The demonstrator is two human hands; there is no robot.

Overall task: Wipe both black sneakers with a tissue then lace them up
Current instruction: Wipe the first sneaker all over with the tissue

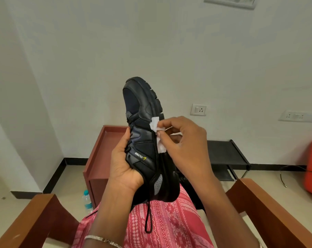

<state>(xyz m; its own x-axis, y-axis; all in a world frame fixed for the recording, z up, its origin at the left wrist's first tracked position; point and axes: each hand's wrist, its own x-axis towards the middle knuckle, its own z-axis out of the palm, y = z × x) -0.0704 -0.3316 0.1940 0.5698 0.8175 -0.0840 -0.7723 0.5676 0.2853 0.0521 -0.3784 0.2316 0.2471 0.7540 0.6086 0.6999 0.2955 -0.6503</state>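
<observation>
White-walled room, head view: wall socket (198,109) behind, red-brown wooden cabinet (98,158) and black rack (226,153) on the floor beyond, water bottle (86,199) beside the cabinet, wooden chair arms (35,217) at either side.

Raised over a pink patterned lap (169,230), black sneaker (142,111), toe up, heel lowest, side panel toward the camera. Wrapped round its rear half, left hand (124,163), thumb laid along the lacing edge, remaining fingers hidden behind the shoe. At midfoot, right hand (183,144) pinching a folded white tissue (156,126) between thumb and forefinger, pressed to the seam between upper and sole; other fingers loosely curled. One black lace (149,215) hanging free from the heel end down over the lap.

Probably light enough for single-handed support. Sole likely stiff and grippy, upper panels softer and smoother, hence best held at heel and collar, as shown. Tissue thin, likely to tear or shed on the lugged sole edge; light pressure advisable. Loose lace prone to swing and snag.
</observation>
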